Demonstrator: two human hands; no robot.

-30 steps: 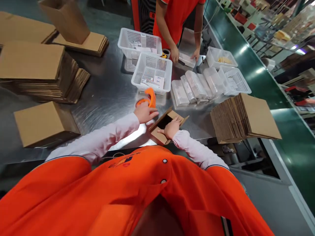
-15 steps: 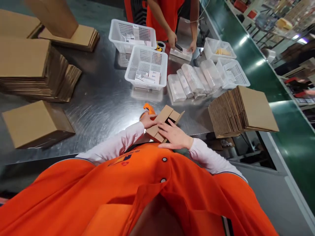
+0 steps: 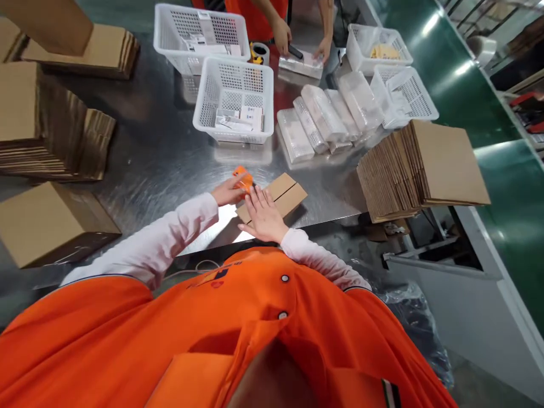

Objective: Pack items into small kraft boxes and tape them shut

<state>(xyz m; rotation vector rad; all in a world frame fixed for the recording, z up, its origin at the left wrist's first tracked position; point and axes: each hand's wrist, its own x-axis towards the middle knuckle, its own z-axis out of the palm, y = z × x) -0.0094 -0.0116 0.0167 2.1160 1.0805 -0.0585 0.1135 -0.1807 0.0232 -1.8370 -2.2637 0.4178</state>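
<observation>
Moved: our right hand (image 3: 261, 214) now lies on the cardboard carton (image 3: 284, 194), fingers spread flat, gripping nothing.
Left: our left hand (image 3: 229, 191) curled around an orange tape dispenser (image 3: 243, 179), just beside the carton.

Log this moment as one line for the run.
Left hand: holds tape dispenser | Right hand: flat on carton | Nearby: white basket, carton stack, co-worker's hand
</observation>
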